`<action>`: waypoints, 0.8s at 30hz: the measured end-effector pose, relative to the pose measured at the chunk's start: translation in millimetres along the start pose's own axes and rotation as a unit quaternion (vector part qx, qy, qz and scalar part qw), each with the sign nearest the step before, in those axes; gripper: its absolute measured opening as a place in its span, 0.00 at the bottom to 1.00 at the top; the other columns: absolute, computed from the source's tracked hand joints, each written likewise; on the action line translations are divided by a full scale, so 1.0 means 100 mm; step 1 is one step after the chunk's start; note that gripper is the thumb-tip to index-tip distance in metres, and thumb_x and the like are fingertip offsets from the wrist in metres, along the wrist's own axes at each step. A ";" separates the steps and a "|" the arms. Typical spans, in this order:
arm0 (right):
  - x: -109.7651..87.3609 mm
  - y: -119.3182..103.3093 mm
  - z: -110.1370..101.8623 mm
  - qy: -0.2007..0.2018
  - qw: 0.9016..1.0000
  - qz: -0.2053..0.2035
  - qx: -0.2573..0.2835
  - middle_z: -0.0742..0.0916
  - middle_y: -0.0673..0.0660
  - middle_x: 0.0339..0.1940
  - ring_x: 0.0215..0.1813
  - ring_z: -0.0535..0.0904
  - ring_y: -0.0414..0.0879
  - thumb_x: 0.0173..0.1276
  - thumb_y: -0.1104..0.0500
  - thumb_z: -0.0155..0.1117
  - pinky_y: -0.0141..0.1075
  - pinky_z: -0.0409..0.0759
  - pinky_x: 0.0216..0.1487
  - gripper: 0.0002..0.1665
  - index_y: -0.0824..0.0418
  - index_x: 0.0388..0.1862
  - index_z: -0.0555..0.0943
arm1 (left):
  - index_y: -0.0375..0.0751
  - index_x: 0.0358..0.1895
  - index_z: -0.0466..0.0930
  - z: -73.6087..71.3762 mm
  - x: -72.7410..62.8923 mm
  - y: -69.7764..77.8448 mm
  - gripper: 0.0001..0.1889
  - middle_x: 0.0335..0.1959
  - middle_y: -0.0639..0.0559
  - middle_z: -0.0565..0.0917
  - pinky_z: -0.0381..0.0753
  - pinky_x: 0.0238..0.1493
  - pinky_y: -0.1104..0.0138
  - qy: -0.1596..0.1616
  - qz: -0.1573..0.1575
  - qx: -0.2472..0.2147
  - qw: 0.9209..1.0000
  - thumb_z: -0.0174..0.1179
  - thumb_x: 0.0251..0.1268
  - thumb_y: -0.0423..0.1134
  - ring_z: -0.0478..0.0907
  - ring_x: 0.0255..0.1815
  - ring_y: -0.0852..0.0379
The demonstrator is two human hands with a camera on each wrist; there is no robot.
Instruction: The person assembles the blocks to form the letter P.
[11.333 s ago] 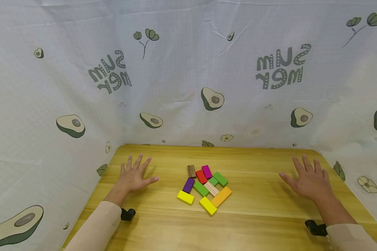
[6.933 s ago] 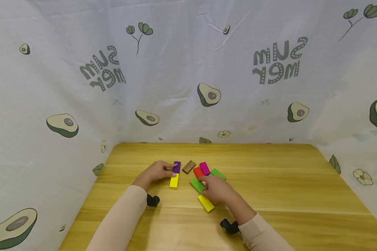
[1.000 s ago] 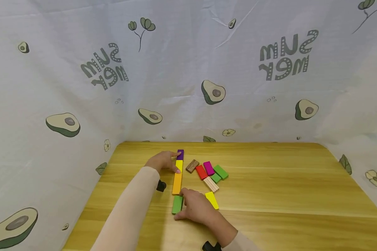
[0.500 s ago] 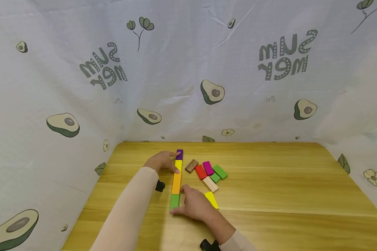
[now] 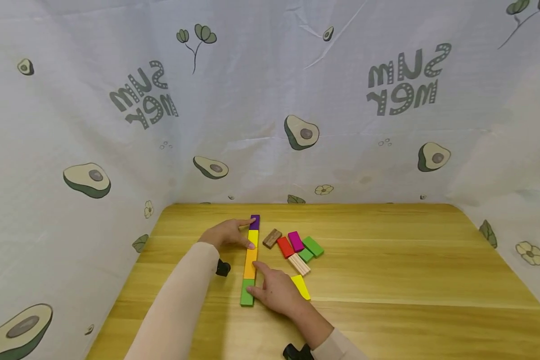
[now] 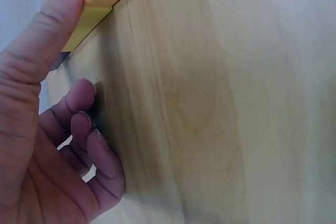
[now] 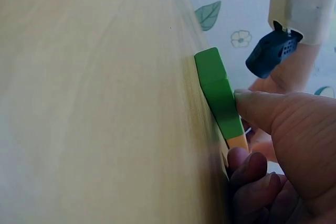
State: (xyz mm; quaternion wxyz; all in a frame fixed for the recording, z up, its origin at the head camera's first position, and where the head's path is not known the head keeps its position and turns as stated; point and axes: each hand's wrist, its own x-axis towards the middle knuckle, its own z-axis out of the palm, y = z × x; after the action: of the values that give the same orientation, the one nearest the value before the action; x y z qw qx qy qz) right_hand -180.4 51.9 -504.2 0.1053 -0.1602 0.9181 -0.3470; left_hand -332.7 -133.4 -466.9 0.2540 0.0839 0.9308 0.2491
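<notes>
In the head view, wooden blocks lie end to end in a straight row: purple block, yellow block, longer orange block and green block at the near end. My left hand rests along the far part, index fingertip on the purple block and thumb on the yellow one near the orange joint. Its other fingers are bent loosely beside the row in the left wrist view. My right hand touches the orange block with the index finger and the green block with the thumb.
Right of the row lie loose blocks: brown, red, magenta, green, a shorter green, pale grooved and yellow. A patterned white cloth stands around the wooden table.
The scattered blocks have partly become a row. Within the last second the green block slid against the orange one, and my right hand went from gripping its ends to touching both blocks.
</notes>
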 end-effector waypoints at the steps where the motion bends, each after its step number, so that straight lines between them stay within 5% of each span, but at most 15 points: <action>1: 0.00 0.00 0.00 0.000 1.000 0.001 -0.001 0.75 0.45 0.15 0.20 0.70 0.37 0.69 0.40 0.69 0.32 0.71 0.26 0.43 0.56 0.76 0.69 | 0.72 0.78 0.60 0.00 0.00 -0.01 0.48 0.81 0.42 0.63 0.57 0.79 0.37 -0.003 0.001 -0.005 1.000 0.76 0.52 0.59 0.58 0.82 0.37; 8: 0.00 -0.02 0.01 -0.004 1.000 0.004 -0.003 0.75 0.46 0.16 0.21 0.70 0.38 0.69 0.39 0.69 0.34 0.73 0.29 0.43 0.55 0.77 0.68 | 0.75 0.78 0.61 -0.03 0.01 -0.03 0.42 0.81 0.42 0.62 0.55 0.80 0.37 -0.010 -0.009 -0.003 1.000 0.70 0.60 0.61 0.56 0.82 0.38; 24: 0.01 -0.03 0.00 -0.002 1.000 0.016 -0.002 0.76 0.47 0.16 0.21 0.71 0.39 0.69 0.39 0.69 0.34 0.72 0.28 0.44 0.57 0.77 0.68 | 0.76 0.77 0.60 0.00 0.06 -0.03 0.41 0.81 0.42 0.63 0.57 0.79 0.38 0.001 -0.009 0.004 1.000 0.69 0.60 0.62 0.57 0.82 0.38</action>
State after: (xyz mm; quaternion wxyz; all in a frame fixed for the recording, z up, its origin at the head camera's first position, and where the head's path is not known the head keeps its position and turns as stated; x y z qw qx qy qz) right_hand -180.8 49.2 -502.7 0.1123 -0.1468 0.9210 -0.3428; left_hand -338.3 -134.1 -471.0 0.2554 0.0763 0.9327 0.2430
